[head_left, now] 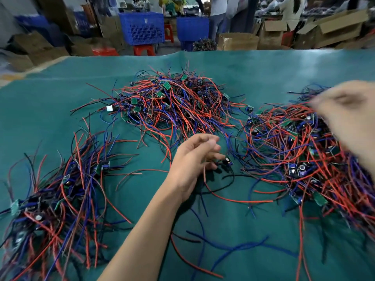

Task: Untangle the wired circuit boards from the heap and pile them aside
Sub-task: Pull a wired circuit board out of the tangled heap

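Small green circuit boards with red, blue and black wires lie in three groups on the green table mat [263, 63]. One heap [172, 104] sits at the middle back, a second heap [300, 151] at the right, and a combed pile [60, 195] at the left. My left hand [192, 161] hovers at the centre with loosely curled fingers, thin wires running under its fingertips beside a single wired board [226, 162]. My right hand [349, 118] is a motion blur above the right heap, and its grip cannot be made out.
Loose red, blue and black wires [223, 246] trail across the near mat. Beyond the table's far edge stand blue crates [142, 27], red stools [144, 50], cardboard boxes [237, 41] and several people.
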